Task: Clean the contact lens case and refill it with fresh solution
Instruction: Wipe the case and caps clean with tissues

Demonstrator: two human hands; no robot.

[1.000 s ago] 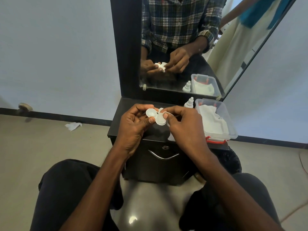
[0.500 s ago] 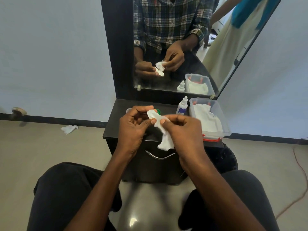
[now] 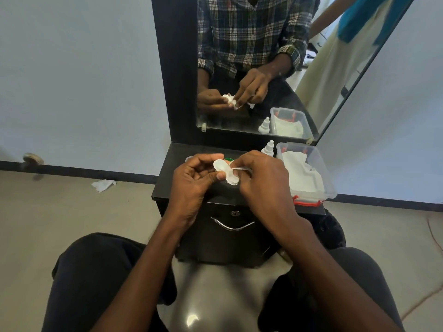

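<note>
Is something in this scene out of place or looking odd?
Yes: a crumpled tissue lies on the floor by the wall, left of the cabinet, apart from the tissues in the box. It looks dropped or thrown away. Nothing seems spilled.

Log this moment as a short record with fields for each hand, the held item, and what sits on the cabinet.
left hand: pinching white plastic contact lens case
right hand: pressing white tissue into case
case: held above black cabinet top, caps off
small white dropper bottle: upright, untouched
clear plastic tissue box: open, right of bottle
green cap: behind hands
</note>
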